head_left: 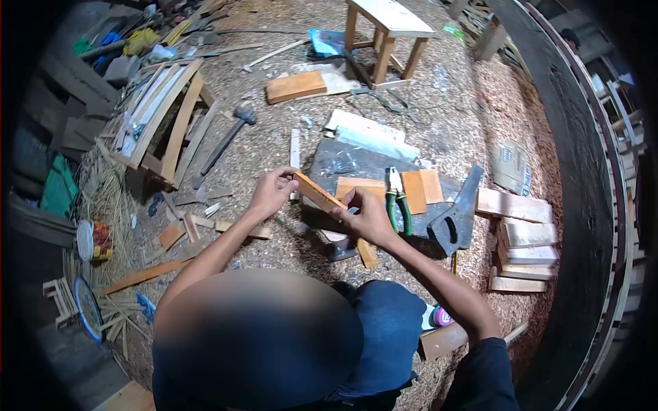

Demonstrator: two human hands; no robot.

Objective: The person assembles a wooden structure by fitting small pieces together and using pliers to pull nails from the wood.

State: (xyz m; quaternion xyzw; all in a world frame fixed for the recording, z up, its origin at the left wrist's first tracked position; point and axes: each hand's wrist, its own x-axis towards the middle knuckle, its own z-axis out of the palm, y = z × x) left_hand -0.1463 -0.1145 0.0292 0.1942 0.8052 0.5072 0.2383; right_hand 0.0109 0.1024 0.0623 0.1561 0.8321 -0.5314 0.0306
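Note:
A short orange-brown strip of wood is held between my two hands, tilted down toward the right. My left hand pinches its upper left end between thumb and fingers. The lower right end is gripped by my right hand. Under and beyond my right hand is a dark low work surface. On it lie green-handled pliers, a handsaw and small wood pieces. A pale plank rests at its far edge.
Shavings cover the floor. A hammer lies to the left, near a wooden frame. Wood blocks are stacked at the right. A small white-topped table stands ahead, with an orange-brown block before it.

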